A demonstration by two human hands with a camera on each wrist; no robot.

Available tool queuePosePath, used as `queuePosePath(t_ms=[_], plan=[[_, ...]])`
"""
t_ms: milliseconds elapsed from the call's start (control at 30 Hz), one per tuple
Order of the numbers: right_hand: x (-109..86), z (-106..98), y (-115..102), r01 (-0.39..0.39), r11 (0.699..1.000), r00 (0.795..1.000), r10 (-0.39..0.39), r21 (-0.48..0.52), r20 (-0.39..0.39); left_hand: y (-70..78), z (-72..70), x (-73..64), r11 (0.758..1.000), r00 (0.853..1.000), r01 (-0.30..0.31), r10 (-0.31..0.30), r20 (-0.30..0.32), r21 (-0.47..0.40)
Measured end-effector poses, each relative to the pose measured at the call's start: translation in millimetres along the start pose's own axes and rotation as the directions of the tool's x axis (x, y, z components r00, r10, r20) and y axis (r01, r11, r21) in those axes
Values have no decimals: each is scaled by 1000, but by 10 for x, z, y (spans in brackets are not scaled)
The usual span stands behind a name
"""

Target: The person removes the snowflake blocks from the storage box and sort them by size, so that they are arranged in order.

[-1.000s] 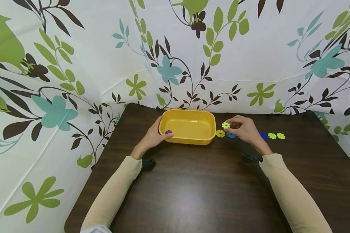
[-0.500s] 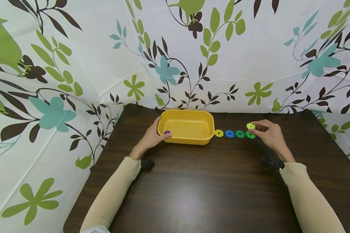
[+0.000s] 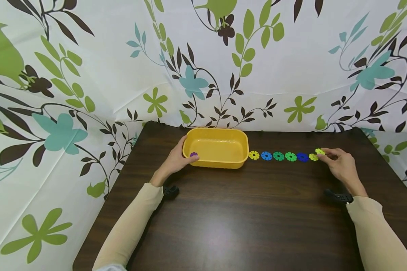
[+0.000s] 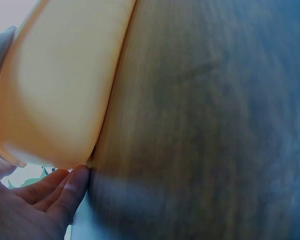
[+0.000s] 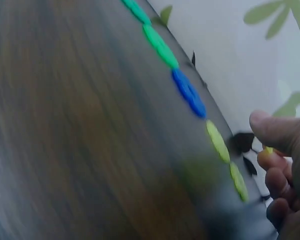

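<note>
My left hand [image 3: 177, 157] grips the left end of a yellow plastic tub [image 3: 220, 164], thumb over the rim and fingers outside. Inside the tub, by the thumb, lies a purple notched disc [image 3: 193, 154]. In the left wrist view the fingertips touch the tub's wall [image 4: 60, 90]. My right hand [image 3: 342, 167] pinches a yellow-green notched disc [image 3: 320, 151] between thumb and finger, above the right end of a row of discs. That row holds a yellow disc [image 3: 254, 155], a light blue disc [image 3: 266, 156], two green ones, a dark blue disc [image 3: 302, 157] and yellow-green discs [image 5: 218, 141].
The dark wooden table [image 3: 217, 210] reaches back to a white curtain [image 3: 224, 94] printed with leaves and birds. The disc row runs rightward from the tub near the table's back edge. A black wrist strap [image 3: 339, 196] sits on the right arm.
My right hand has moved rightward along the row with the yellow-green disc, uncovering the green and dark blue discs. The left hand stays on the tub.
</note>
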State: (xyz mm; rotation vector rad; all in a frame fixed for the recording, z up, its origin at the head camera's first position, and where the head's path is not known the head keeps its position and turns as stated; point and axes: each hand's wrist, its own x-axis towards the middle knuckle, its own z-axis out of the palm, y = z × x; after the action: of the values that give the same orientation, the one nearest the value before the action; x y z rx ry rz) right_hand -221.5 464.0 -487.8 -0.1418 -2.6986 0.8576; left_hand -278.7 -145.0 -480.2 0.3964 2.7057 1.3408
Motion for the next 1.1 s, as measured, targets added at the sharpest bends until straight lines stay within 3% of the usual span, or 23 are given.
queuePosePath(t_ms=[467, 933, 1100], plan=[[45, -173, 359, -144, 986, 986, 150, -88, 67, -7, -9, -4, 1000, 1000, -1, 1, 0, 6], [85, -274, 285, -277, 960, 943, 280, -45, 179, -5, 0, 6, 1000, 1000, -6, 6, 6, 6], [111, -301, 284, -286, 957, 934, 291, -56, 205, 14, -5, 3, 1000, 1000, 1, -1, 9, -1]])
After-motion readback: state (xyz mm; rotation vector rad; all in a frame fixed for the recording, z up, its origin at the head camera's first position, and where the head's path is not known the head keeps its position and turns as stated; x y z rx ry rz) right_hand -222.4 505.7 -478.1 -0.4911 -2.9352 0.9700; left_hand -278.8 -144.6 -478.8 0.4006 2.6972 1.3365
